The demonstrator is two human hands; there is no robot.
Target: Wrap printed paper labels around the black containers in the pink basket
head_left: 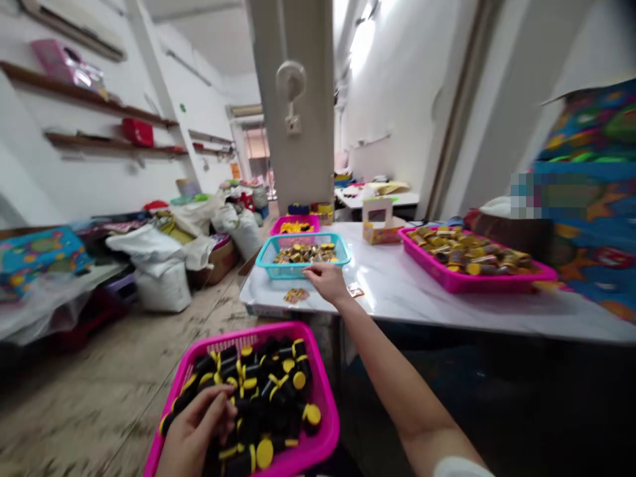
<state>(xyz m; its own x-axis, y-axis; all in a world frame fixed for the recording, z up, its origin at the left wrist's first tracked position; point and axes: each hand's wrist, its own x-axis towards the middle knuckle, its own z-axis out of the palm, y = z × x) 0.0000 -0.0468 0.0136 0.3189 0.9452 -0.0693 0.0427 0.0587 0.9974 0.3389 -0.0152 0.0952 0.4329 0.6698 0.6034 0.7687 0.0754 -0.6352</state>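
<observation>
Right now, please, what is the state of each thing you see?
Near pink basket: filled with black and yellow pieces
Turquoise basket: partly filled
Right pink basket: heaped
Left hand: curled, hold unclear
Right hand: pinched, hold unclear
Ceiling light: lit
Wall fan: spinning unclear

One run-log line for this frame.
left hand: at black-and-yellow pieces in nearest pink basket | right hand: by teal basket, on near side | grips: unclear

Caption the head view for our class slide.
Left hand over a pink basket of black and yellow pieces; right hand near a turquoise basket on the table.
</observation>
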